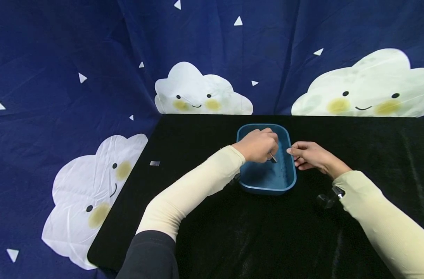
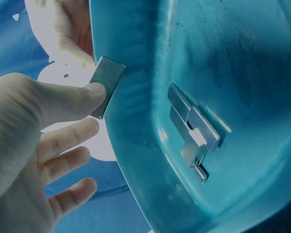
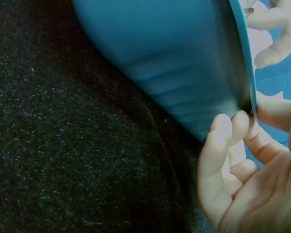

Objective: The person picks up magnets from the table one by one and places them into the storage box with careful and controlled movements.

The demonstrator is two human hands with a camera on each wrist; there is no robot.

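A blue plastic bin (image 1: 267, 191) with rounded corners stands on the black table. My left hand (image 1: 258, 145) is over the bin, thumb and fingers pinching a small, flat, rectangular metal block (image 2: 109, 80). Its other fingers are spread in the left wrist view. Down on the bin's floor lies a cluster of several similar metal blocks (image 2: 205, 127), some against each other. With thumb and fingers, my right hand (image 1: 313, 157) holds the bin's right rim (image 3: 249, 63); some of its fingers are curled against the outer wall.
Toward the table's left edge lies a separate shiny flat metal piece (image 1: 154, 163). The black cloth-covered table (image 1: 205, 131) reaches back to a dark blue curtain (image 1: 212, 38) printed with white clouds and triangles. Pale sleeves cover both forearms.
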